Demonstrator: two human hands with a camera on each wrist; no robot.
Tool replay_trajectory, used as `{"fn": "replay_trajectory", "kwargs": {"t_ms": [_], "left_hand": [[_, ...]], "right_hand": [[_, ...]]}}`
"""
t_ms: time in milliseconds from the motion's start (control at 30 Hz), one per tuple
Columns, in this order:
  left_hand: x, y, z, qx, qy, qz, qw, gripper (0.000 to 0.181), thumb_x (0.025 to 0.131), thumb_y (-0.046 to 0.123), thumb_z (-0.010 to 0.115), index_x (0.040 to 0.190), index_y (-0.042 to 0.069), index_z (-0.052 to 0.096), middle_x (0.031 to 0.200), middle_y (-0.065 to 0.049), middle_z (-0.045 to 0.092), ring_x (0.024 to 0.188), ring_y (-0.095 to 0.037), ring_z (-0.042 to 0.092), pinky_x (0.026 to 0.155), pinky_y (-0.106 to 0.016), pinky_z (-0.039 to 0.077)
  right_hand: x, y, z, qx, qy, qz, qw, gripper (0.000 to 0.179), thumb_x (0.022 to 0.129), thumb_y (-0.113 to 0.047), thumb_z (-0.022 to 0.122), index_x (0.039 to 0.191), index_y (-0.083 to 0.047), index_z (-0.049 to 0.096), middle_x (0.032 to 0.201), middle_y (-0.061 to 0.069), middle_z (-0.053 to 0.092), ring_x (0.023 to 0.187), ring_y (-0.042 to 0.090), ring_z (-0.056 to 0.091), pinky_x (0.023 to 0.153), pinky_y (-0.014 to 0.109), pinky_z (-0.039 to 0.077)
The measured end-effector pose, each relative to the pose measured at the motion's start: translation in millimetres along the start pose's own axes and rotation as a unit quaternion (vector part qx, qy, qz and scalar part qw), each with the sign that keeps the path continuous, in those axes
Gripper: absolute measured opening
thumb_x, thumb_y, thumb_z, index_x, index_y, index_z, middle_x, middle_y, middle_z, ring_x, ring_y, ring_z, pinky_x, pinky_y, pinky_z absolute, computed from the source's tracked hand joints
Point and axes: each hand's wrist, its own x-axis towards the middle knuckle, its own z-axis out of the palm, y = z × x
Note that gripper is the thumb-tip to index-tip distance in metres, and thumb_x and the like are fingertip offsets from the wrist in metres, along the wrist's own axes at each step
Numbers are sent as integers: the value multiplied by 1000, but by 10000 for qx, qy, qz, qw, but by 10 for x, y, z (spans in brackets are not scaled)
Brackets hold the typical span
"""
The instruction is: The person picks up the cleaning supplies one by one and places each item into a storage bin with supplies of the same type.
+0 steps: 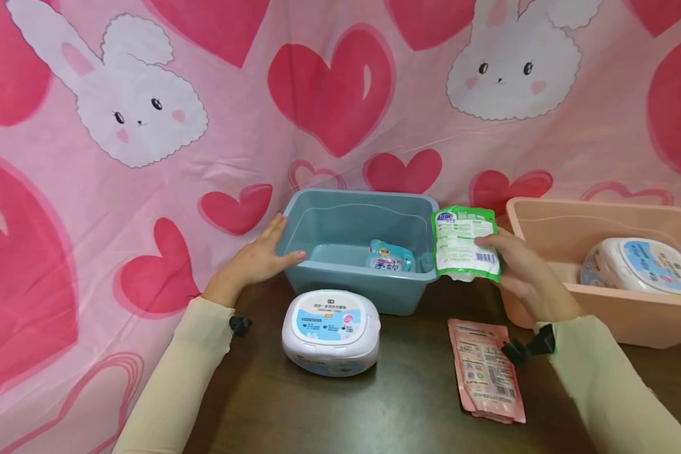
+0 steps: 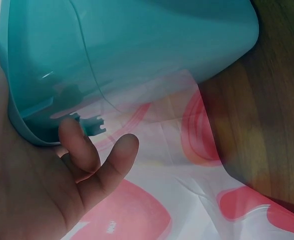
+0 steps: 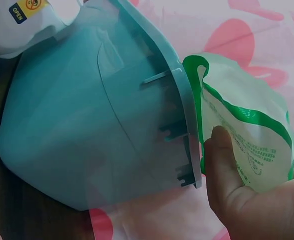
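Observation:
My left hand [image 1: 258, 258] rests at the left end of a blue-grey plastic bin [image 1: 352, 280], its thumb stretched over the near rim. In the left wrist view, the loosely extended fingers [image 2: 117, 167] stand beside the bin's outer wall [image 2: 152, 45]. My right hand [image 1: 524, 271] grips a green-and-white pouch [image 1: 465, 243], thumb on the printed face. The pouch is upright at the bin's right rim, outside its opening; the right wrist view shows the pouch [image 3: 247, 125] bent beside the rim. Inside the bin lies a small teal pouch [image 1: 388, 255].
A white lidded tub [image 1: 331, 334] stands before the blue-grey bin. To its right, a pink pouch [image 1: 485, 372] lies flat on the dark wooden table [image 1: 397, 384]. A peach bin [image 1: 618, 315] at the right holds another white tub [image 1: 647, 265]. Heart-and-rabbit cloth [image 1: 227, 145] hangs behind.

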Motion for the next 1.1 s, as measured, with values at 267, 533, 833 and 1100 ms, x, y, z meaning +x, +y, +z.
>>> {"fn": "replay_trajectory", "kwargs": {"t_ms": [267,533,833,1100], "left_hand": [[-12,0,-1,-59,16,39,10000,109,87,73,57,164,19,2,170,-6,1,151,-38,16,109,-68,30],[-8,2,-4,-68,34,48,10000,110,86,74,57,164,18,3,170,-5,1,151,-37,16,110,-66,30],[12,6,-3,-66,37,85,9999,109,87,73,57,164,18,4,170,-4,1,150,-37,18,109,-66,32],[13,2,-9,-64,29,86,9999,109,87,74,56,164,17,3,170,-5,1,151,-36,17,110,-65,30]], "right_hand": [[74,-30,83,-256,121,-2,9996,33,107,-7,45,137,-14,35,106,5,68,88,20,72,76,34,60],[124,-82,198,-591,482,327,9966,34,105,-8,49,136,-11,35,101,4,69,84,19,72,74,34,61],[124,-121,244,-671,556,399,9954,55,104,-10,53,151,-9,23,105,2,68,88,19,72,77,34,60],[182,-130,302,-998,541,368,9929,66,105,-14,54,157,-13,14,125,4,52,96,15,68,82,31,59]]}}
